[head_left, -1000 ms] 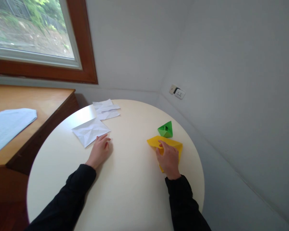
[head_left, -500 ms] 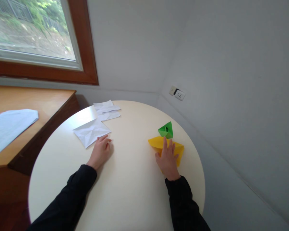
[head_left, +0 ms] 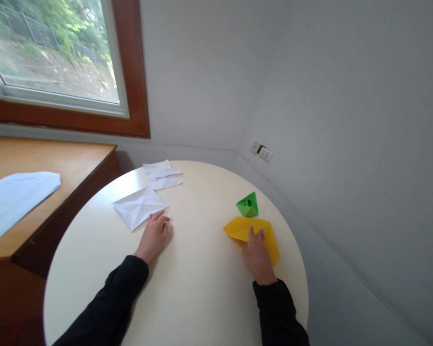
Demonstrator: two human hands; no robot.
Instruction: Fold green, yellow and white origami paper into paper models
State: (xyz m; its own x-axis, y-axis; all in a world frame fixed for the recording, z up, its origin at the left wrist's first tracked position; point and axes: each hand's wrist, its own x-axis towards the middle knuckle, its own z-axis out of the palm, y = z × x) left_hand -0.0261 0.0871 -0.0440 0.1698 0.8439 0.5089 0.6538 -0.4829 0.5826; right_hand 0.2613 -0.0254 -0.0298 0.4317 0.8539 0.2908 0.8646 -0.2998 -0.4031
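My right hand (head_left: 257,255) rests flat on a folded yellow paper (head_left: 247,227) near the right edge of the round cream table (head_left: 198,288); the fingers press on the sheet. Just beyond it stands a small green folded paper shape (head_left: 247,205). My left hand (head_left: 154,234) lies loosely on the tabletop with nothing in it, its fingertips beside the near corner of a creased white paper square (head_left: 139,207).
More white folded paper pieces (head_left: 162,173) lie at the table's far edge. A wooden desk (head_left: 51,163) with a pale blue sheet (head_left: 15,202) stands to the left under a window. Grey walls close in behind and to the right, with a socket (head_left: 261,151).
My right hand has slid back toward me over the yellow paper, which now lies flatter. The left hand has stayed put. The view has tilted slightly upward.
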